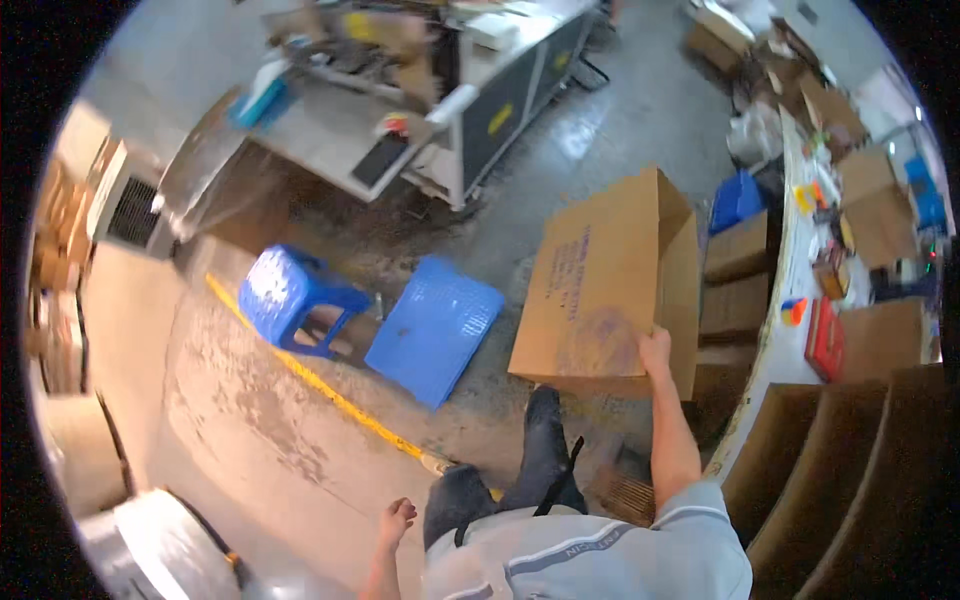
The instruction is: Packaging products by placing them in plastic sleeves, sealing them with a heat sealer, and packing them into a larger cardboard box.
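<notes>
A large brown cardboard box (590, 270) with printing on its side hangs tilted in front of me, its open end toward the right. My right hand (656, 352) is closed on the rim at that open end, with the arm stretched forward. Beside my left thigh, my left hand (399, 514) hangs low with its fingers curled in, and nothing shows in it. Left of the box, a flat blue plastic board or crate (436, 330) lies on the floor next to a blue plastic stool (298, 300).
A long white-edged workbench (775, 330) runs along the right, with cardboard boxes, a red case (825, 340) and small items. Ahead stands a grey machine table (340, 130). A yellow line (320, 378) crosses the floor. Shiny wrapped rolls (175, 545) stand at lower left.
</notes>
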